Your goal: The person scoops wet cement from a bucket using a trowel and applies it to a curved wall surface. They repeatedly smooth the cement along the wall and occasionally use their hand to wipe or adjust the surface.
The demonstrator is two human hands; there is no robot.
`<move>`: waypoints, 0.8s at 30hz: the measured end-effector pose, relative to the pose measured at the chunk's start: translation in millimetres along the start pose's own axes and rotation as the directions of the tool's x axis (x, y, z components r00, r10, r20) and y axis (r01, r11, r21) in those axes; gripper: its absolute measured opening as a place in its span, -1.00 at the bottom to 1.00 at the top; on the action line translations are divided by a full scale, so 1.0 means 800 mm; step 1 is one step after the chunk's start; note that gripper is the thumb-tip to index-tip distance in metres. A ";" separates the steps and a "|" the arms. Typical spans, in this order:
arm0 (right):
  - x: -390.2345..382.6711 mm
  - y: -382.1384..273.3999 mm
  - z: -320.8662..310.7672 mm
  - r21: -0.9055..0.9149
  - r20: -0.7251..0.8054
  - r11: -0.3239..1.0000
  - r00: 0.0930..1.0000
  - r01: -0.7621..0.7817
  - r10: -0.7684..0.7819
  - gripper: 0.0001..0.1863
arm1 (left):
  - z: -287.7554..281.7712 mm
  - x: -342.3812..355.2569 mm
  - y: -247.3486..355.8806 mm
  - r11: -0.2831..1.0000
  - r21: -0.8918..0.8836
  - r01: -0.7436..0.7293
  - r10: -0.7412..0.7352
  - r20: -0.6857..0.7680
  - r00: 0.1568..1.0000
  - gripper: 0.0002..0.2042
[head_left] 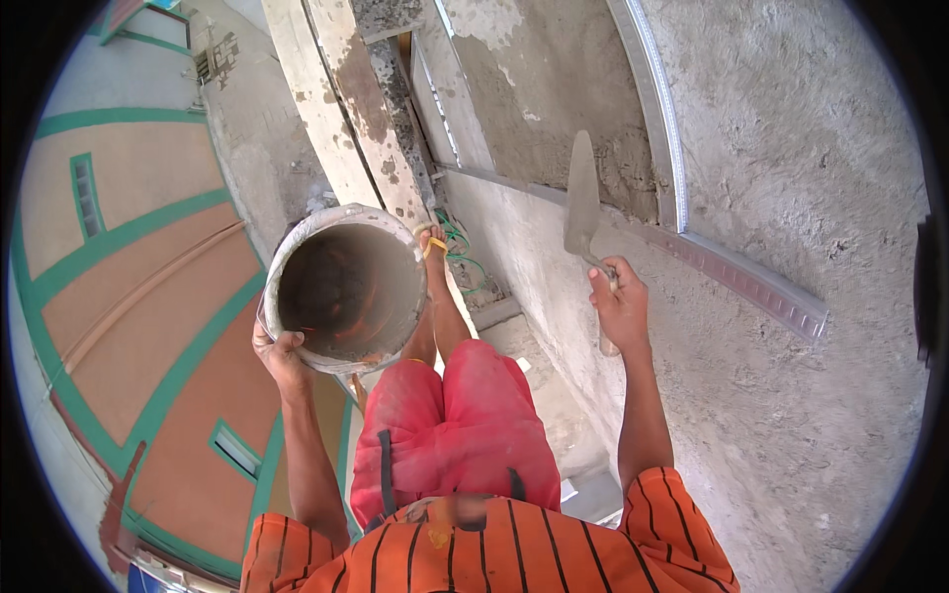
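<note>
Matt metal trowel, rough wall

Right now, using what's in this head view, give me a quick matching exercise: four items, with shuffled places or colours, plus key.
Column one:
1. Bucket
2. Trowel
3. Shorts
4. Shirt

Column two:
A. Orange with dark stripes
B. Held by the right hand
C. Red
D. Held at its rim by the left hand

Pairs: 1-D, 2-B, 3-C, 4-A
</note>
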State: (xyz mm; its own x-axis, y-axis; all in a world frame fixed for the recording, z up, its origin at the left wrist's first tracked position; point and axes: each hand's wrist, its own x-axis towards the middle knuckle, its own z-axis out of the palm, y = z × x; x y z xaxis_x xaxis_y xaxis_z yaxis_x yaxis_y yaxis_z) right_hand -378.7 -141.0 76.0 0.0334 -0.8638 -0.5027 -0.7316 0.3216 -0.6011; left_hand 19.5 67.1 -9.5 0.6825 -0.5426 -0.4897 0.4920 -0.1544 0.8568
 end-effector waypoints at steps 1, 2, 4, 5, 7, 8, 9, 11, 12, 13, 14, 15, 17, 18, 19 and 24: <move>0.032 0.014 0.017 -0.125 -0.039 0.990 0.997 0.067 -0.073 -0.71 | 0.001 -0.004 0.001 1.000 -0.009 -0.009 0.009 0.025 1.000 -0.29; 0.060 0.029 0.034 -0.154 -0.109 0.988 0.994 0.007 -0.024 -0.71 | 0.001 -0.007 0.002 1.000 -0.015 -0.012 0.013 0.051 0.999 -0.29; 0.091 0.047 0.049 -0.151 -0.202 0.988 0.979 -0.013 -0.018 -0.71 | 0.000 -0.008 0.002 1.000 0.012 0.014 -0.015 0.086 0.996 -0.30; 0.095 0.049 0.050 -0.152 -0.236 0.988 0.971 -0.014 -0.022 -0.71 | 0.000 -0.007 0.001 0.999 -0.026 0.023 -0.019 0.124 0.992 -0.31; 0.076 0.047 0.037 -0.153 -0.295 0.988 0.955 -0.009 -0.037 -0.71 | 0.003 -0.001 -0.006 0.999 0.039 0.014 -0.019 0.127 0.992 -0.33; 0.064 0.042 0.029 -0.152 -0.314 0.988 0.949 -0.017 -0.032 -0.71 | 0.005 0.000 -0.008 0.999 0.030 0.018 -0.023 0.153 0.988 -0.34; 0.053 0.036 0.022 -0.129 -0.317 0.990 0.943 0.057 -0.096 -0.71 | 0.008 0.001 -0.011 0.998 0.065 0.004 -0.013 0.138 0.990 -0.35; 0.034 0.026 0.009 -0.161 -0.343 0.985 0.939 -0.055 -0.003 -0.73 | 0.014 0.001 -0.014 0.997 0.072 0.007 -0.017 0.147 0.989 -0.36; 0.027 0.024 0.006 -0.156 -0.333 0.987 0.943 -0.042 -0.012 -0.74 | 0.016 0.000 -0.014 0.995 0.097 -0.009 -0.004 0.131 0.991 -0.36; 0.021 0.024 0.003 -0.168 -0.351 0.984 0.936 -0.054 -0.008 -0.75 | 0.019 0.000 -0.014 0.995 0.098 -0.010 -0.002 0.128 0.992 -0.36; 0.015 0.026 0.002 -0.171 -0.357 0.985 0.934 -0.032 -0.032 -0.76 | 0.020 -0.001 -0.013 0.998 0.064 -0.005 -0.004 0.137 0.991 -0.37; 0.011 0.030 0.001 -0.162 -0.355 0.986 0.935 -0.037 -0.024 -0.77 | 0.022 -0.001 -0.012 0.997 0.077 -0.009 -0.001 0.136 0.991 -0.36; 0.001 0.041 0.001 -0.184 -0.379 0.983 0.921 0.015 -0.085 -0.78 | 0.022 -0.001 -0.010 1.000 0.013 0.011 -0.013 0.161 0.987 -0.36; -0.004 0.046 0.001 -0.189 -0.388 0.982 0.916 0.028 -0.101 -0.79 | 0.022 0.000 -0.010 0.999 0.038 0.002 -0.008 0.157 0.988 -0.36; -0.008 0.050 0.001 -0.178 -0.392 0.984 0.915 0.025 -0.094 -0.79 | 0.021 0.001 -0.009 0.999 0.041 0.007 -0.014 0.156 0.988 -0.36; -0.026 0.053 -0.003 -0.171 -0.391 0.985 0.917 0.008 -0.076 -0.79 | 0.017 0.004 -0.011 0.996 0.087 0.013 -0.026 0.146 0.989 -0.36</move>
State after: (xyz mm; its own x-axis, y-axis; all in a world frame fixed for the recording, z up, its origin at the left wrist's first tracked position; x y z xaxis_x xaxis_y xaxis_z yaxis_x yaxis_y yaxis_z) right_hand -411.8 -110.3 62.4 -0.1804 -0.9683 -0.1728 -0.8372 0.2433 -0.4898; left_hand 9.7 55.3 -16.6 0.5830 -0.6535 -0.4828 0.4524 -0.2325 0.8610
